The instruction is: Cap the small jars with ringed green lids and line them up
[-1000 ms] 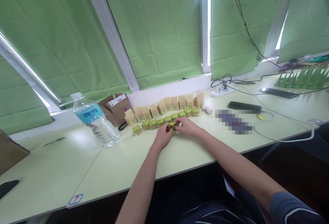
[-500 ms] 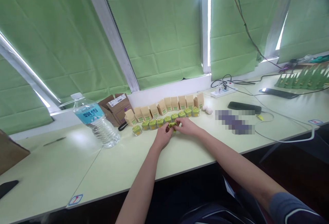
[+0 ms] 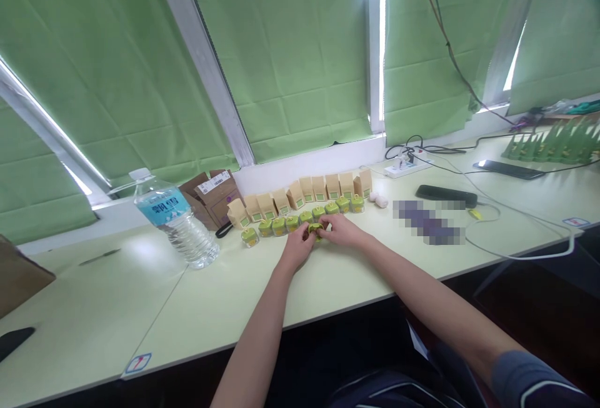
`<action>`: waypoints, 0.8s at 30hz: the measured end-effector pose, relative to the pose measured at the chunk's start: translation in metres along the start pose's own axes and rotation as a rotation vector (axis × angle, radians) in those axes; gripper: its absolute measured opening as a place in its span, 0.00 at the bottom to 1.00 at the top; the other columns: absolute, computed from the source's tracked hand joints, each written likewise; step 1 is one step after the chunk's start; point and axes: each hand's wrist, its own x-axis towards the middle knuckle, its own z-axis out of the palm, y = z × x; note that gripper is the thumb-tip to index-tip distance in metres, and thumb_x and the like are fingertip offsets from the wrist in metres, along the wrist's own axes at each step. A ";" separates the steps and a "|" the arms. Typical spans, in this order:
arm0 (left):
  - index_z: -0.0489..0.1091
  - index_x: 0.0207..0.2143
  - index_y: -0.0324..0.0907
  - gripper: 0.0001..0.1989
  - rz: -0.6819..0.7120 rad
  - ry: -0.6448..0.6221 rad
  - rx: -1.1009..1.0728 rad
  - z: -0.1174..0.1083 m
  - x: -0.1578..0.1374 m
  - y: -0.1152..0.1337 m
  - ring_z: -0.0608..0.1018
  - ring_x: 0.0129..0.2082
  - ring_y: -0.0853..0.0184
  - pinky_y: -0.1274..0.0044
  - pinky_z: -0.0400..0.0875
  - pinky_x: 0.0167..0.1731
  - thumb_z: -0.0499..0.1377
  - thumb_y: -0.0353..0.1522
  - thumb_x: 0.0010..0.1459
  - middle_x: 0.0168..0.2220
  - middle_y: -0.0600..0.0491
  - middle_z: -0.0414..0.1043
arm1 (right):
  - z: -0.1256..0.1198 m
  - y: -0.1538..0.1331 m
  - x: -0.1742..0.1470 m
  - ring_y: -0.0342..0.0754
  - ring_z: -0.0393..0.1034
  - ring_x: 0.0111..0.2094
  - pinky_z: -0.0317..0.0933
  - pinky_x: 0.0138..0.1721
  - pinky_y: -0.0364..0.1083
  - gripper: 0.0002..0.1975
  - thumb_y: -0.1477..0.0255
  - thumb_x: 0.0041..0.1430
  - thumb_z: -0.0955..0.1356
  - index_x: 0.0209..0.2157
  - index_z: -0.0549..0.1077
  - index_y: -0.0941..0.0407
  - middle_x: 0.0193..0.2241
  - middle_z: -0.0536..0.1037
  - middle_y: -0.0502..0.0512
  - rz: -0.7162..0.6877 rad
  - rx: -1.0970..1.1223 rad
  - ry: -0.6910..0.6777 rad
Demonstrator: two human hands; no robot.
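My left hand and my right hand meet over the table, fingers closed from both sides on one small green piece. It has yellowish edges and looks like the green covers on the jars close by; its exact kind is too small to make out. Just behind my hands runs a row of small clear jars with green tops. One jar sits at the row's left end. Behind them stand several small tan paper bags with green labels.
A large water bottle and an open cardboard box are to the left. White rolls, a black case, a power strip, cables and a phone lie to the right. The table's front edge runs below my forearms.
Very little differs: my fingers have shifted slightly on the small green piece, which stays in the same spot. The jars and bags have not moved.
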 end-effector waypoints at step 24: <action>0.55 0.22 0.43 0.15 -0.063 0.111 0.064 0.000 0.005 -0.003 0.61 0.23 0.70 0.77 0.53 0.27 0.52 0.38 0.59 0.20 0.59 0.55 | -0.023 0.011 0.006 0.46 0.70 0.30 0.59 0.32 0.44 0.13 0.64 0.65 0.62 0.35 0.75 0.55 0.31 0.79 0.54 0.144 0.023 0.424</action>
